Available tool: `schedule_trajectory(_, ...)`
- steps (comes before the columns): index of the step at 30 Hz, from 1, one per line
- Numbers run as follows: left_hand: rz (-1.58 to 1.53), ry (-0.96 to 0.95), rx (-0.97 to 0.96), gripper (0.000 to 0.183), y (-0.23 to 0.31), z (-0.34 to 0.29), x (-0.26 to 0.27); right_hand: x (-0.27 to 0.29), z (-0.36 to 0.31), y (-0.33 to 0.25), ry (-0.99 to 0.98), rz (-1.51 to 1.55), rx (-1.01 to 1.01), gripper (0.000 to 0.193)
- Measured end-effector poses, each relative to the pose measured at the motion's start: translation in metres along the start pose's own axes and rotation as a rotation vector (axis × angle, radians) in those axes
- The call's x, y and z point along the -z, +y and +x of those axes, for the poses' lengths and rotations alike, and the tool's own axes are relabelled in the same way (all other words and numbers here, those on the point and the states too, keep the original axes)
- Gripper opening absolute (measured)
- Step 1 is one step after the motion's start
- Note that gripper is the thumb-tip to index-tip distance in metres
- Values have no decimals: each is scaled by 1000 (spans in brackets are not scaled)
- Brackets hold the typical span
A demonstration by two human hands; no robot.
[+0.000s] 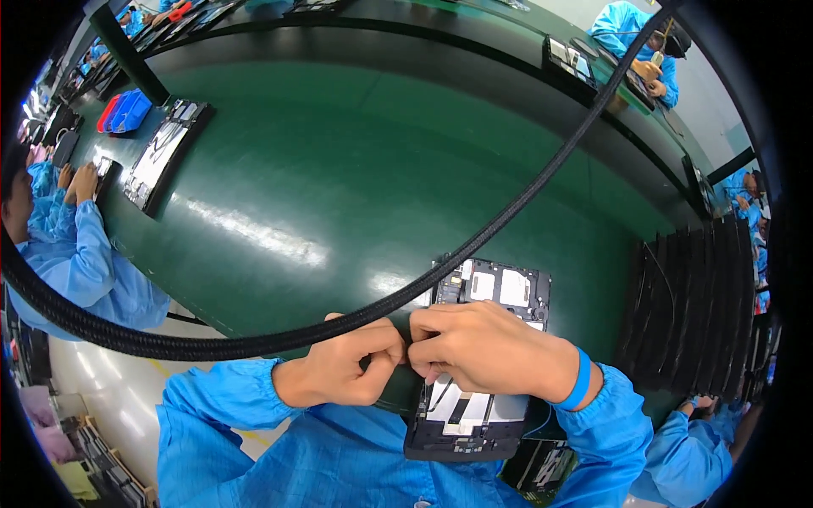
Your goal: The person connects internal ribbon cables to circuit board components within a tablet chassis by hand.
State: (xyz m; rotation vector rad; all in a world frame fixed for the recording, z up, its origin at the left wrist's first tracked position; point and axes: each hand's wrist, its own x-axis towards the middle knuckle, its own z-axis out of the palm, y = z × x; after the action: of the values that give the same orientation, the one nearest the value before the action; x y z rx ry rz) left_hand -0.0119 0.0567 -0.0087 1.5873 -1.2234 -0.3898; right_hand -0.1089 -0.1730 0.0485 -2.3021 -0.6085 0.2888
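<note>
An opened tablet (504, 409) lies on the green table right in front of me, its circuit boards, white panels and thin flex cables exposed. My right hand (483, 351) is over the middle of the tablet, fingers curled and pressed together near its left edge. A blue band circles that wrist. Close beside it, just left of the tablet, my left hand (360, 360) is closed in a pinch. The knuckles nearly meet. Whatever is between the fingertips of either hand is hidden or too small to make out.
A black braided cable (373, 326) arcs across the view above my hands. At right stands a row of thin black panels (690, 309). Another opened tablet (165, 157) lies far left, near a blue bin (129, 112) and a red bin (107, 114). Co-workers in blue sit around.
</note>
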Motion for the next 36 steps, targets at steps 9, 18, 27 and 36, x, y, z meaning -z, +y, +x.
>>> schedule_trajectory(9, 32, -33, -250, 12, -3, 2, 6, 6, -2, -19, -21, -74, -70, 14)
schedule_trajectory(18, 373, -273, -1072, 14, -7, 7, 10, 0, -26, -26, 167, -387, -114, 28)
schedule_trajectory(27, 422, -293, -1251, 17, -11, 26, 15, -22, -23, -12, 394, -519, -101, 22)
schedule_trajectory(36, 421, -290, -1246, 16, -13, 34, 13, -23, -24, -10, 488, -776, -35, 26)
